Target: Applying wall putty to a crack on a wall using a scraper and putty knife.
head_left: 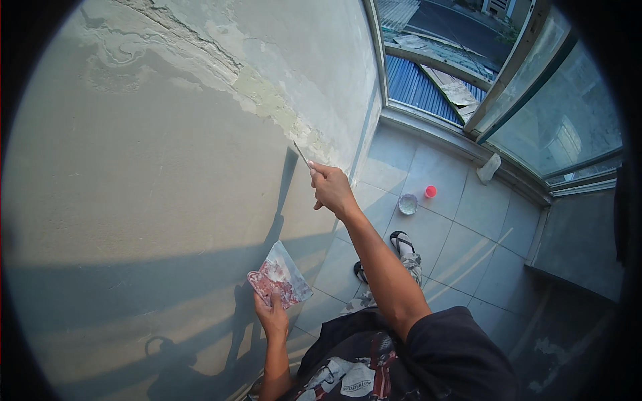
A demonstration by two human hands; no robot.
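A thin-bladed scraper [302, 155] points to 11 o'clock from the right hand [332, 190], whose fingers grip it, its tip near the patched wall strip [267, 100]. At 7 o'clock, the left hand's [272, 316] fingers hold a red-and-white blotched sheet [287, 271]; at 3, a bowl [408, 212] and red cup [430, 192] stand on floor tiles [438, 220].
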